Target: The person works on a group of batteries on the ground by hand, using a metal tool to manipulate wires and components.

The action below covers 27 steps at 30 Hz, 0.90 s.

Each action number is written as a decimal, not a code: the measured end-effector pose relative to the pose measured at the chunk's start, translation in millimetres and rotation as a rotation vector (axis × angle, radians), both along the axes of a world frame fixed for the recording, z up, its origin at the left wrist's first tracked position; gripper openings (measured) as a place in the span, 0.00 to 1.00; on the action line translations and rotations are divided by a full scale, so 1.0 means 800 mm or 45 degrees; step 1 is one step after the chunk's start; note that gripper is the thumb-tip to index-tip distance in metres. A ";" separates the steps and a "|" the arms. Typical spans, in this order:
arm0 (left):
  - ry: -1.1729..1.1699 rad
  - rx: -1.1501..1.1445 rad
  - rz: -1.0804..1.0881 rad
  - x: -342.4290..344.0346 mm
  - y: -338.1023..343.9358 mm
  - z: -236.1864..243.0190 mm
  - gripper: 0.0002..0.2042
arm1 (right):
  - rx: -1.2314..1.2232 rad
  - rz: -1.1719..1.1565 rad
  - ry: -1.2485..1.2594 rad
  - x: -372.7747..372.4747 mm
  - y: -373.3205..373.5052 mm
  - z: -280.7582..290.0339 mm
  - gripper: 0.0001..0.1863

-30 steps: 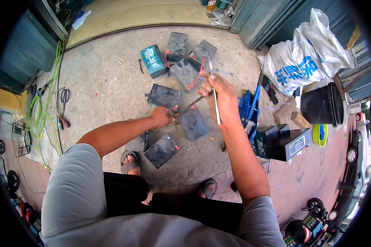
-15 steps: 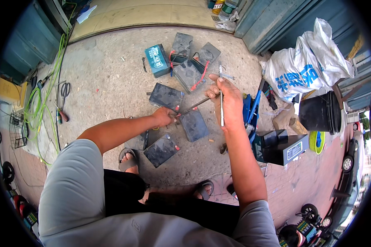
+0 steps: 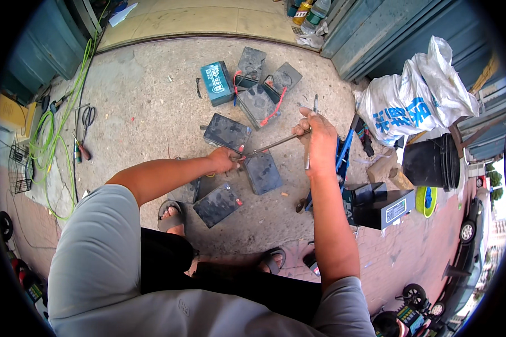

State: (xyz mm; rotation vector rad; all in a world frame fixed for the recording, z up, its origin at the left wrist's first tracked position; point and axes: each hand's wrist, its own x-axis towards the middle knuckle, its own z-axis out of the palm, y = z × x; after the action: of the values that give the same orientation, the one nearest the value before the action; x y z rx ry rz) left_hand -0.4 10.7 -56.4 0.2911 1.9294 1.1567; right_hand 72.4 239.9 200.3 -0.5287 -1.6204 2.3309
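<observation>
Right hand (image 3: 322, 143) grips T-bar (image 3: 278, 144); left hand (image 3: 224, 160) is closed around its tip (partly hidden), inside the concrete's (image 3: 146, 95) near edge. Apparent step: turning; next move needs steady alignment.

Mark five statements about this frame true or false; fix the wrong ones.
1. The right hand grips a metal T-handle tool. True.
2. The left hand rests on the white sack. False: it is near the tool's end away from the right hand, beside black batteries.
3. The scissors lie to the left of the batteries. True.
4. The teal-sided battery stands right of the sack. False: it stands left of it.
5. The black bucket is right of the batteries. True.
</observation>
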 end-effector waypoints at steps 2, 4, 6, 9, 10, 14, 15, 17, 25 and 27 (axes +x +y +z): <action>0.054 0.034 0.010 0.000 -0.003 -0.009 0.21 | 0.406 0.066 -0.055 0.000 -0.021 0.003 0.16; 0.106 0.085 0.011 0.002 -0.004 -0.014 0.21 | 0.861 0.164 -0.137 0.004 -0.053 0.020 0.14; 0.026 0.023 0.026 0.008 0.010 -0.003 0.22 | 1.294 0.334 -0.216 0.005 -0.058 0.033 0.14; 0.045 -0.040 0.039 0.001 -0.005 -0.016 0.23 | 1.892 0.488 -0.256 -0.010 -0.075 0.063 0.12; 0.066 -0.045 0.021 -0.001 -0.004 -0.016 0.23 | 2.072 0.503 -0.281 -0.019 -0.073 0.063 0.11; 0.105 -0.022 -0.043 0.003 0.011 0.001 0.24 | 2.608 0.293 -0.214 -0.020 -0.080 0.039 0.12; 0.094 -0.031 -0.025 0.005 0.007 0.003 0.24 | 2.620 0.243 -0.174 -0.021 -0.086 0.036 0.11; 0.142 -0.071 -0.031 0.005 -0.003 0.006 0.23 | 2.639 0.146 -0.091 -0.025 -0.099 0.032 0.10; 0.474 -0.250 -0.263 -0.002 -0.003 0.044 0.18 | 2.147 0.008 0.709 -0.018 -0.102 0.018 0.09; 0.390 -0.230 -0.220 -0.002 -0.009 0.040 0.17 | 1.945 -0.149 0.917 -0.023 -0.099 0.001 0.10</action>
State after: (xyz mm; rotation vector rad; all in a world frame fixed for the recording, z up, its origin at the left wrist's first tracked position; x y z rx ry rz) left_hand -2.0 3.7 -24.6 0.5516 2.2089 0.8551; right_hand 53.9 161.1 201.2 0.4790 -2.1505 0.5146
